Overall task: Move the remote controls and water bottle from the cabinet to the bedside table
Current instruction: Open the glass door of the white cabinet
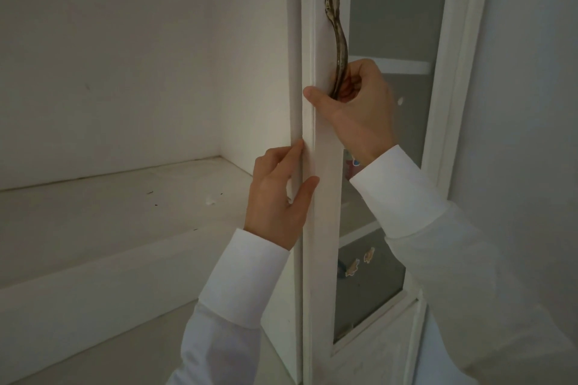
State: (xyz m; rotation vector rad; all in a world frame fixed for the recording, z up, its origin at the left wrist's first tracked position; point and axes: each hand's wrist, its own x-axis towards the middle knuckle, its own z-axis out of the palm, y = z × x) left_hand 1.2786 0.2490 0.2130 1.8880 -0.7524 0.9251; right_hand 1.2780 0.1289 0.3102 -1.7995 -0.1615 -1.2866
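Nearest my lens, the two long white shirt sleeves (240, 284) are reaching up and away from me, so I am reading the scene from their cuffs onward. Going from the left, the bare white recessed shelf (119, 197) is sitting empty of anything but a few dark specks, which tells me the remotes and bottle are not lying there. Next, the left hand (278, 197) is wrapping the leading edge of the tall white glass-panelled cabinet door (325, 203), fingers going round the edge and thumb pressing flat on its face; I judge it is steadying the door, not holding any object. Just right of it, the right hand (359, 103) is curling round the lower end of the curved bronze metal handle (337, 40), fingers closing behind the bar and thumb lying across the door stile, a pulling grip. Further right, small fish-shaped stickers (359, 261) are showing on the frosted pane (391, 9), and pale shelves are showing faintly behind it. I cannot see the remote controls or water bottle anywhere; I am guessing they are sitting behind this door, which seems to be only starting to open.
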